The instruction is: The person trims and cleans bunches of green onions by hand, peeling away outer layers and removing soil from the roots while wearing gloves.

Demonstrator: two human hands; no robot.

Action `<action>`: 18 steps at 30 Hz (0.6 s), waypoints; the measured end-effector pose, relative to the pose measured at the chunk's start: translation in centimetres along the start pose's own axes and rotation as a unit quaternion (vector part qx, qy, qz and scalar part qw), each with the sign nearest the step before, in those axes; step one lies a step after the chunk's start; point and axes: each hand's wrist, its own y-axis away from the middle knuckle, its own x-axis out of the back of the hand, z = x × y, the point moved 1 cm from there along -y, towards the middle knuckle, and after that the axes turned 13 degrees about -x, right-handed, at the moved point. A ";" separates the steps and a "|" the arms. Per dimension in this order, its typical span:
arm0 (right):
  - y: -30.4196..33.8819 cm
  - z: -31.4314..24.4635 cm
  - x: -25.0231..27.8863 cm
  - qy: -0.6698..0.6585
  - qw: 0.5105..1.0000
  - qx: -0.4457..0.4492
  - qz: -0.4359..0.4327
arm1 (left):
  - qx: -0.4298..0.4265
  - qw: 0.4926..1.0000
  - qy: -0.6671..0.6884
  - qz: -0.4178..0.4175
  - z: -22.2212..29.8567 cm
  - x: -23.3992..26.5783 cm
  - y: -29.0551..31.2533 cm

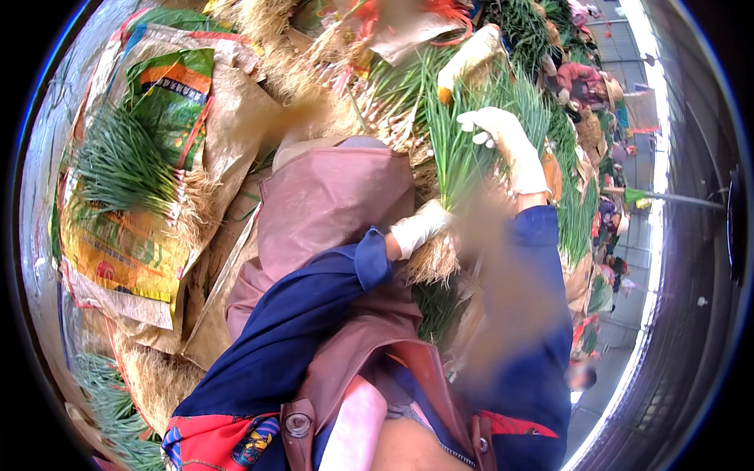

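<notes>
My left hand [420, 228], in a white glove, is closed around the lower stems of a bunch of spring onions [452, 149]. The bunch's pale roots [434, 261] hang below that hand, and its green leaves point away from me. Farther off, my right hand [503, 140], also in a white glove, is beside the leaves with its fingers apart and stretched out to the left. Nothing shows in its grasp. Just beyond it is a pale, glove-like shape [470, 63] with an orange tip; whose it is I cannot tell.
At the left, another spring onion bunch [129, 161] lies on a yellow-green printed sack [118, 255]. Heaped spring onions [397, 90] with tangled roots lie ahead. A brown apron [334, 196] covers my lap. Other people [585, 85] sit at the far right. Blurred smears hide parts of the view.
</notes>
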 end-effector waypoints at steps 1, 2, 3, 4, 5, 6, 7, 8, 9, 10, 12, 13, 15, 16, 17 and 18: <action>-0.2 -0.1 -0.5 -0.036 0.999 -0.004 -0.013 | 0.020 1.000 0.012 -0.006 -1.1 0.4 -0.5; -0.5 -0.2 -1.1 -0.074 0.997 -0.010 -0.025 | 0.041 0.999 0.025 -0.014 -1.5 0.8 -0.7; -0.9 0.0 -1.4 -0.084 0.996 0.009 -0.034 | 0.021 0.999 0.045 -0.006 -1.9 1.2 -0.7; -1.0 0.8 -1.2 -0.096 0.995 0.021 -0.034 | 0.006 0.998 0.067 -0.007 -1.8 0.9 -0.6; -1.0 1.7 -1.1 -0.109 0.993 0.031 -0.033 | -0.006 0.996 0.089 -0.008 -1.6 0.6 -0.4; -1.3 2.5 -1.0 -0.114 0.992 0.051 -0.008 | 0.005 0.998 0.067 -0.006 -1.6 0.3 -0.4; -1.5 2.3 -1.1 -0.118 0.990 0.077 0.015 | 0.011 0.999 0.041 0.000 -1.2 0.2 -0.5; -1.3 2.5 -1.0 -0.122 0.986 0.102 0.040 | 0.019 1.000 0.015 0.003 -1.1 0.1 -0.6; -0.1 3.1 0.0 -0.121 0.983 0.122 0.062 | 0.016 1.000 0.019 -0.012 -1.1 0.1 -0.6; 2.8 1.4 0.6 -0.126 0.976 0.149 0.095 | 0.021 0.999 0.023 -0.025 -1.8 0.0 -0.9; 6.5 3.1 3.5 -0.166 0.962 0.124 0.177 | -0.008 0.997 -0.069 -0.025 1.7 0.0 0.5; 7.5 4.9 4.7 -0.206 0.967 0.054 0.137 | 0.018 0.995 -0.095 -0.040 1.2 1.2 0.4; 8.2 12.0 6.3 -0.100 0.978 -0.106 0.147 | 0.018 0.995 -0.090 -0.030 0.5 2.4 -0.5; 9.0 15.3 5.3 0.015 0.971 -0.116 0.207 | 0.008 0.997 -0.074 -0.020 -1.8 2.1 -1.6; 10.0 19.2 4.3 0.125 0.946 -0.139 0.265 | 0.045 0.998 -0.026 -0.035 -1.3 0.9 -1.1; 10.6 17.0 1.5 -0.057 0.961 -0.182 0.201 | 0.070 0.997 0.018 -0.036 0.1 0.7 -1.1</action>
